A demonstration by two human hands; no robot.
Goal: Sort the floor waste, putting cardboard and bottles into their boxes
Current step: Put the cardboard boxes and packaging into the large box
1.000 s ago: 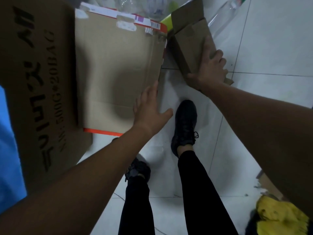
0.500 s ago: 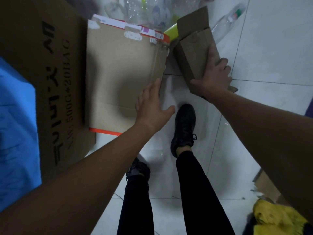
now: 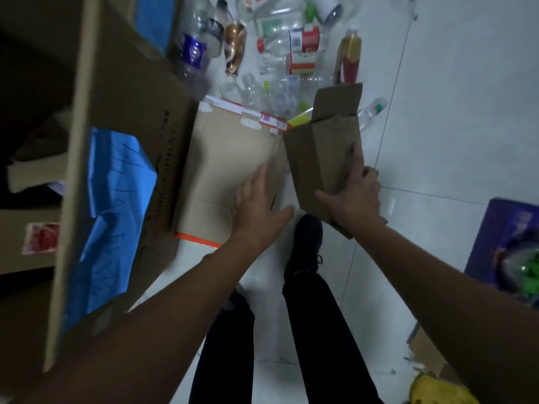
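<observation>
Left hand (image 3: 256, 208) flat, right hand (image 3: 354, 196) gripping

The right hand (image 3: 357, 199) grips a small brown carton (image 3: 323, 153); the left hand (image 3: 256, 211) lies flat on a flattened cardboard sheet (image 3: 230, 167).

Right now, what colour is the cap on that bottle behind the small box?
Green, on the clear bottle; head view shows it.

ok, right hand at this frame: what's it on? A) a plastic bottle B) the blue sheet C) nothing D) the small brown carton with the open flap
D: the right hand grips the lower end of the small brown carton, thumb on one face and fingers on the other, while the plastic bottles lie untouched on the floor beyond it.
</observation>
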